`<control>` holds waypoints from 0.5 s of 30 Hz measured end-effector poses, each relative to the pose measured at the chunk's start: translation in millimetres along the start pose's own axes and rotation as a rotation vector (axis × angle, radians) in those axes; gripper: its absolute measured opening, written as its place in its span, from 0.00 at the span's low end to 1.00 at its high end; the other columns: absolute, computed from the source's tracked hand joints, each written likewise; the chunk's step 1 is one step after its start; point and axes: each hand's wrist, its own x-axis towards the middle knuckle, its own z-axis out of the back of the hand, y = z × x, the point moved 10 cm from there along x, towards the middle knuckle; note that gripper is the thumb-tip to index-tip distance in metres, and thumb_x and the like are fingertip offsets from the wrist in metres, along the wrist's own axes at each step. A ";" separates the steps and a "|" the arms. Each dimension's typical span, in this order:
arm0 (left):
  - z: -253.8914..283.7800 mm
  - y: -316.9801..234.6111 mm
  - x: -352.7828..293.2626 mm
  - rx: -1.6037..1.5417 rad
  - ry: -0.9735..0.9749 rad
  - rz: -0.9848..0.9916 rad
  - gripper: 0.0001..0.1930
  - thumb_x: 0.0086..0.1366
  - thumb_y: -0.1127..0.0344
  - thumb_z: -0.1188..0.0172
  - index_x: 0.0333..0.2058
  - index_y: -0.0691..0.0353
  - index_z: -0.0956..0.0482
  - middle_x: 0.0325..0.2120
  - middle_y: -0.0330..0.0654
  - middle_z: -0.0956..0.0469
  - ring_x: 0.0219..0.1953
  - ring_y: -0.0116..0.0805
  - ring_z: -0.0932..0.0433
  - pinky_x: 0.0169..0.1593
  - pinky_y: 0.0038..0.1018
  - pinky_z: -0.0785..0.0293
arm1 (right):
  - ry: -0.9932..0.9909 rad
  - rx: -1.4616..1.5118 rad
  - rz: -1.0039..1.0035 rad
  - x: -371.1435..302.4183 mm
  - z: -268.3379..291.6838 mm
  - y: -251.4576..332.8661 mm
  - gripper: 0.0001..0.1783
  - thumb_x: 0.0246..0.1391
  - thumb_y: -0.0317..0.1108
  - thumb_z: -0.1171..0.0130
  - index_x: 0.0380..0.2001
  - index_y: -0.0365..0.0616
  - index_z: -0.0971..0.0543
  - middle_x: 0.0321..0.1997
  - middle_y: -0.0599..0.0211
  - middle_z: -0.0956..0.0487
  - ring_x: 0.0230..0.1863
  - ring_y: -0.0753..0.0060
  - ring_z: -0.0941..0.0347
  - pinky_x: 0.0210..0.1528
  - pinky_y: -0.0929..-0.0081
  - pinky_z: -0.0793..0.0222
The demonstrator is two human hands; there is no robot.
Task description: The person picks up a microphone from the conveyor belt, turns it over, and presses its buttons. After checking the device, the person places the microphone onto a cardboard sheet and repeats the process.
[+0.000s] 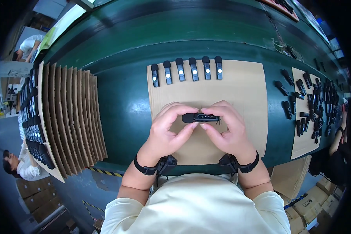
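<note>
Held microphone's direction: the small black clip-on microphone with a rounded foam head (206, 117) points its foam head to the person's left; thin dark prongs stick out at its right end.
Long axis: nearly level from left to right, crosswise to the row beyond it.
Held microphone's place: in front of the person, over the middle of the flat tan cardboard sheet (238, 85).
Row of six: slim black microphones with round white spots (194, 70) stand side by side along the sheet's far edge, from its left corner to past the middle, foam heads pointing away from the person.
Room on the sheet: tan surface runs on from the row's right end to the right edge, and between row and hands.
Left boundary: upright, wavy brown cardboard sheets packed together (72, 117), with glossy dark green tabletop (123, 101) between.
Right boundary: more green tabletop, then scattered black microphones (314, 101), many on another tan sheet.
Left hand (168, 125): thumb and fingers pinch the foam-head end.
Right hand (229, 124): thumb and fingers pinch the body, barely parted, fingertips near the left's.
</note>
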 end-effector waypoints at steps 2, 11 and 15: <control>0.9 0.1 0.1 0.005 -0.009 -0.009 0.17 0.52 0.77 0.32 0.43 0.64 0.21 0.38 0.46 0.18 0.41 0.43 0.20 0.49 0.33 0.26 | 0.005 -0.002 0.001 0.3 -0.8 -0.5 0.21 0.44 0.19 0.33 0.45 0.38 0.22 0.38 0.58 0.19 0.37 0.62 0.24 0.39 0.71 0.28; 0.7 -9.2 1.1 0.083 -0.006 -0.107 0.17 0.49 0.78 0.31 0.41 0.62 0.21 0.34 0.44 0.19 0.38 0.43 0.21 0.48 0.35 0.28 | -0.001 -0.024 0.047 -0.8 -1.8 2.1 0.20 0.44 0.17 0.33 0.43 0.38 0.22 0.38 0.58 0.20 0.37 0.62 0.24 0.38 0.72 0.28; 0.7 -10.2 1.0 0.083 -0.001 -0.119 0.17 0.49 0.78 0.32 0.40 0.62 0.21 0.33 0.44 0.19 0.37 0.44 0.21 0.47 0.36 0.29 | 0.001 -0.016 0.043 -0.6 -2.1 3.2 0.19 0.43 0.16 0.34 0.42 0.37 0.22 0.38 0.57 0.20 0.37 0.62 0.24 0.38 0.72 0.28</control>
